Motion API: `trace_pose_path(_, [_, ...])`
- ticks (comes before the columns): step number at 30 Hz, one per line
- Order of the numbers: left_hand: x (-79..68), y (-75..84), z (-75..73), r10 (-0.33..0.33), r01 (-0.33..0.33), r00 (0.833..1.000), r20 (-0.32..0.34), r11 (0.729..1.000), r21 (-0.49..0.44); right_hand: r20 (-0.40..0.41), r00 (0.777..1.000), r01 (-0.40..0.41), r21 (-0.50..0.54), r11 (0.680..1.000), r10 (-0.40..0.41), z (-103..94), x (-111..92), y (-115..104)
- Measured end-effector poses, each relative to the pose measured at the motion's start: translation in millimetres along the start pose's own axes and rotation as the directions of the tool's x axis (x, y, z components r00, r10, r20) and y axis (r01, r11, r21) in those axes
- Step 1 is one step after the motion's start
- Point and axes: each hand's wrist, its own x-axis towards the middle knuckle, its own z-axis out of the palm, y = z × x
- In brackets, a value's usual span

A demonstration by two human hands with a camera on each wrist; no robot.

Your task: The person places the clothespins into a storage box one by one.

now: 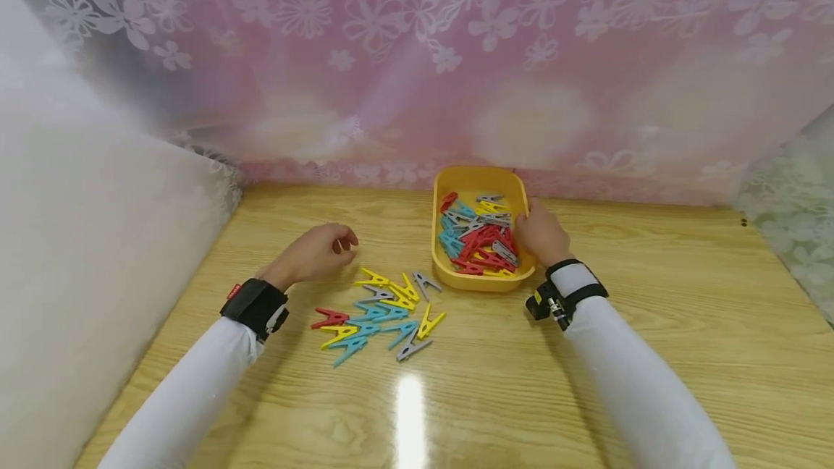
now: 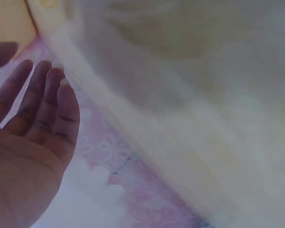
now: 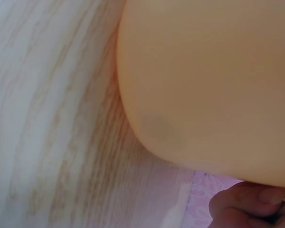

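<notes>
My right hand grips the right rim of a yellow plastic basket. In the right wrist view the basket's smooth outer wall fills much of the picture, with the fingers at its edge. Red, blue, grey and yellow clothespins lie heaped inside it. Left of the basket, my left hand hovers over the table with loosely bent fingers and nothing in them. Its palm shows bare in the left wrist view. Nearest to it is a loose pile of clothespins, mostly blue and yellow.
The wooden table carries the pile and the basket. A pink flowered curtain hangs along the back edge, just behind the basket. White cloth stands along the left side, with lace fabric on the right.
</notes>
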Motion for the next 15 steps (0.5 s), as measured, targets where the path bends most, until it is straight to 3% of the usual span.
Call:
trace_pose_path(5, [-12.8, -6.5, 9.7, 0.023, -0.023, 0.999, 0.039, 1.000, -0.009, 0.001, 1.000, -0.007, 0.000, 1.000, 0.007, -2.7, 0.6, 1.1])
trace_pose_path(15, [-11.8, 0.9, 21.1, 0.094, -0.104, 0.988, 0.123, 0.992, 0.071, -0.005, 1.000, 0.002, 0.010, 1.000, -0.002, -0.2, 2.5, 1.8])
